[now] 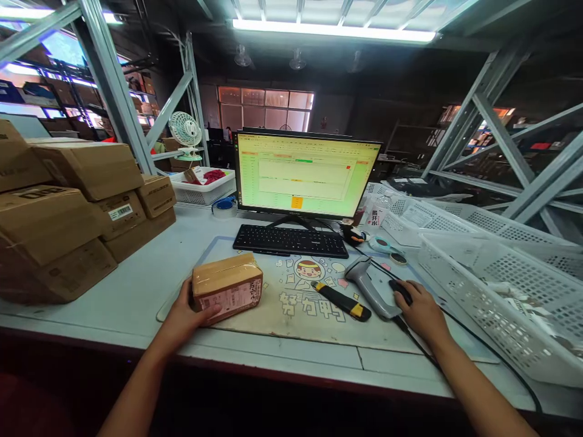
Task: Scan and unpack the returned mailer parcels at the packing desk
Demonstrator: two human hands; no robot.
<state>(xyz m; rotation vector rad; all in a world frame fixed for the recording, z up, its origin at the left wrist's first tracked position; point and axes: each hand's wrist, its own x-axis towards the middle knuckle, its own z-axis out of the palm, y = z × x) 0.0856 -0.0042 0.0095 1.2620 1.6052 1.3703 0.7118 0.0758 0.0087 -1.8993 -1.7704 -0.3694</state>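
- Left hand (183,314): thumb laid on the labelled near face of a small taped carton (228,282), remaining fingers largely hidden behind its left end; grip closed on that end.
- Right hand (424,312): fingers curled over a black mouse (402,291) and closed round it, near the mat's right edge.
- Carton, position: on the mat, toward its near left corner, directly right of the left fingers; long axis roughly along the near edge, right end angled away. Left hand touching; right hand well apart, with the two tools below between.
- Utility knife (341,300), black and yellow: slantwise on the mat, right of the carton, not touched.
- Scanner (372,288), grey, corded: between knife and mouse, handle toward the near edge.
- Mat (273,332), printed with a cartoon: along the near edge of the white table (136,276).
- Keyboard (291,241): at the mat's far edge, below a lit monitor (303,173).
- Stacked cartons (68,243): at the table's left edge.
- White baskets (492,331): along the right edge, the nearest holding pale scraps.
- Room: metal framing (112,91) both sides, fan (185,128) far left, tube light (332,31) overhead.
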